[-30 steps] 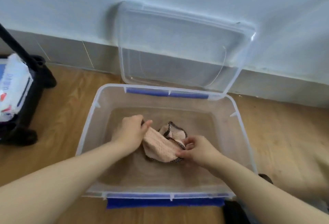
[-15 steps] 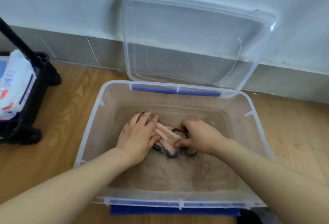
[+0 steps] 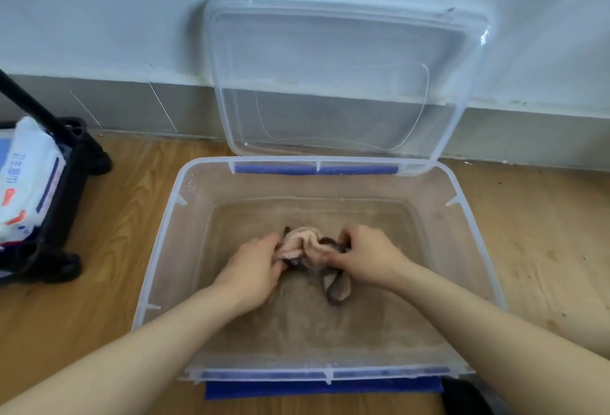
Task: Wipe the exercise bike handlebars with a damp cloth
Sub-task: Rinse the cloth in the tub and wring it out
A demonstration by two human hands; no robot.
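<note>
A pink cloth (image 3: 305, 244) with a dark patterned edge is bunched up in shallow water inside a clear plastic tub (image 3: 158, 249) on the wooden floor. My left hand (image 3: 252, 266) grips the cloth's left side and my right hand (image 3: 366, 256) grips its right side. A loose end of the cloth trails below my right hand in the water. The exercise bike handlebars are not in view.
The tub's clear lid (image 3: 330, 84) leans upright against the white wall behind it. A black cart (image 3: 62, 216) holding a white packet (image 3: 26, 177) stands at the left. Bare wooden floor lies to the right of the tub.
The cloth went from held just above the tub floor to pressed into the water, and now both hands have gathered it into a bunch between them.
</note>
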